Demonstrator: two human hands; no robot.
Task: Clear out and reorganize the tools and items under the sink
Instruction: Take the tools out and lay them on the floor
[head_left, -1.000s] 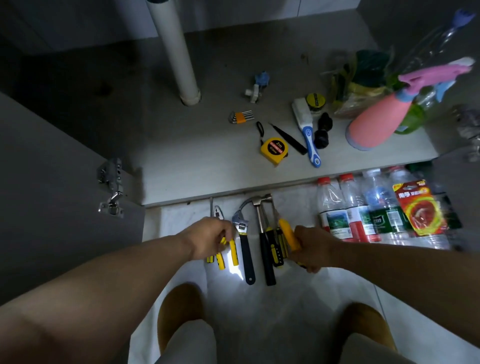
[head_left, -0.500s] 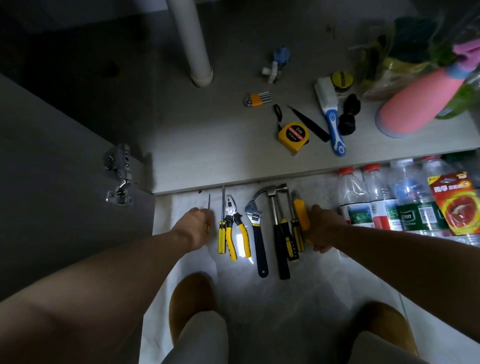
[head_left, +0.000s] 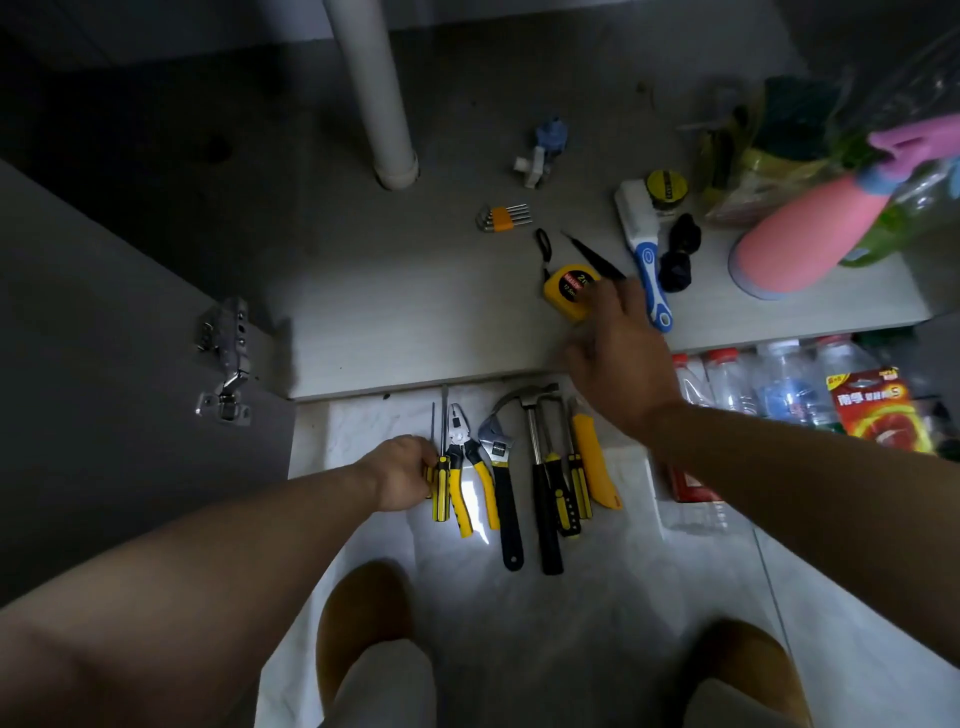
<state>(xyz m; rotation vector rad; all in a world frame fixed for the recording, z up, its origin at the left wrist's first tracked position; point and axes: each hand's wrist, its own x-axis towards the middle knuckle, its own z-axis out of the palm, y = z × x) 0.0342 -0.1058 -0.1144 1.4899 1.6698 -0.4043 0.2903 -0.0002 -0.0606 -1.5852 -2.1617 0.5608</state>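
Tool row on floor tile just before cabinet floor (head_left: 389, 322) edge: thin screwdriver (head_left: 432, 421), striped screwdriver (head_left: 441, 486), pliers (head_left: 464, 457), wrench (head_left: 503, 478), hammer (head_left: 540, 467), yellow knife (head_left: 596, 457), side by side. Left hand (head_left: 402, 473) at row's left end, fingers curled round thin screwdriver's handle. Right hand (head_left: 618, 358) over cabinet floor, fingers loosely spread, holding nothing, tips at tape measure (head_left: 569, 291); contact unclear, blurred. Hex keys (head_left: 506, 216), brush (head_left: 644, 244), pink spray bottle (head_left: 800, 239) farther in.
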